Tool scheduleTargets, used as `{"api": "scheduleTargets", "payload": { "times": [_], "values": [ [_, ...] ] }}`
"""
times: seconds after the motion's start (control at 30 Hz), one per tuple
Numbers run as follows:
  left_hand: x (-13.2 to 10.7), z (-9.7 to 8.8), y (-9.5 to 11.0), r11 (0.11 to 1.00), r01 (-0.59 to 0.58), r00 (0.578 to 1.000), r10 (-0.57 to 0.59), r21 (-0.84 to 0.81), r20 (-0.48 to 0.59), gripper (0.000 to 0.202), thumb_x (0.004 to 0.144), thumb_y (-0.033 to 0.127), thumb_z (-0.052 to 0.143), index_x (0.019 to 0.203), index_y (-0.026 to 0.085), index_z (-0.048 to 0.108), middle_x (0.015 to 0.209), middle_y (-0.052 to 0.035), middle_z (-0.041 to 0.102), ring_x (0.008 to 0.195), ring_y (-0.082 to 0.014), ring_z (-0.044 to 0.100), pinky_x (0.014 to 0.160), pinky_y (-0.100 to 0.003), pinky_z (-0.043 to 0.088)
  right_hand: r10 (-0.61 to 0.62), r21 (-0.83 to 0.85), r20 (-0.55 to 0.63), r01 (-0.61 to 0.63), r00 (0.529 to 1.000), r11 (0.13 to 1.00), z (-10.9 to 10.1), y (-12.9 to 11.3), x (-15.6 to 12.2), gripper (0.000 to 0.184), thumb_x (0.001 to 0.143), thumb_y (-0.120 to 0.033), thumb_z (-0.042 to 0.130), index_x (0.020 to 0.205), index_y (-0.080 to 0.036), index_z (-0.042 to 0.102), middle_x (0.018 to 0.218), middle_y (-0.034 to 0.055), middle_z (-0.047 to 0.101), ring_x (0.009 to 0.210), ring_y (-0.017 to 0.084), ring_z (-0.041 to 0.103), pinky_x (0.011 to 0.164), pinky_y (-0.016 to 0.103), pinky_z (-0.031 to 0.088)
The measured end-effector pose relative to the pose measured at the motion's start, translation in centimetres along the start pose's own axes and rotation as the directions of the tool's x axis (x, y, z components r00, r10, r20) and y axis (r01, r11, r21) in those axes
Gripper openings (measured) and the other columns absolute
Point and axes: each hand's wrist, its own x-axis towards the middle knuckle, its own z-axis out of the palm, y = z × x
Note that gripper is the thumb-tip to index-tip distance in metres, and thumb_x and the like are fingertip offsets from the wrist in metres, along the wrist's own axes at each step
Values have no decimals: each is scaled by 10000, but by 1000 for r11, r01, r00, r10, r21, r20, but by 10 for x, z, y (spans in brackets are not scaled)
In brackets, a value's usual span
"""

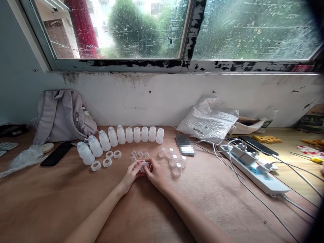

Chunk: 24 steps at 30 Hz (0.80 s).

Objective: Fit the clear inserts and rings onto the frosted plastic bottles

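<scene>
My left hand and my right hand meet at the middle of the wooden table. Between their pinched fingers is a small clear plastic part. Just beyond the hands lie small clear valve pieces. To the left lie white rings. To the right lie several clear caps. A curved row of several translucent white bottles stands behind them all.
A grey backpack leans on the wall at the left, with a black phone in front. A white plastic bag lies at the right. A power strip with chargers and cables runs along the right side.
</scene>
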Motion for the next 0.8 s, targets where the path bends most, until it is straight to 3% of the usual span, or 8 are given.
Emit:
{"api": "scheduleTargets", "payload": {
  "times": [0.17,0.37,0.53,0.8],
  "values": [
    [1,-2,-5,966,-45,999,50,253,-14,343,734,371,550,1038,215,520,948,-68,632,789,-187,610,654,-281,486,40,56,34,-42,999,998,-2,1,3,75,742,-272,492,726,-200,510,645,-13,552,545,118,484,515,224,387],
    [-1,-1,-8,816,-147,979,202,559,-37,290,793,366,441,1041,242,525,722,-17,642,531,-143,567,538,-251,446,46,127,85,-56,995,990,-4,-1,2,79,757,-269,475,766,-196,504,662,-19,550,523,103,465,495,211,370],
    [-3,1,-8,721,-186,969,248,667,1,286,811,327,409,1057,224,512,750,-9,646,515,-126,553,572,-244,438,39,163,112,-57,993,985,-5,0,3,23,731,-213,471,726,-191,476,620,-36,506,533,99,439,496,201,348],
    [-8,0,-6,634,-210,971,221,744,86,338,814,278,392,1136,190,446,816,-21,651,538,-113,564,587,-232,461,57,155,106,-73,993,985,-4,2,3,68,678,-152,462,664,-197,413,591,-51,466,540,100,426,505,202,330]
  ]
}}
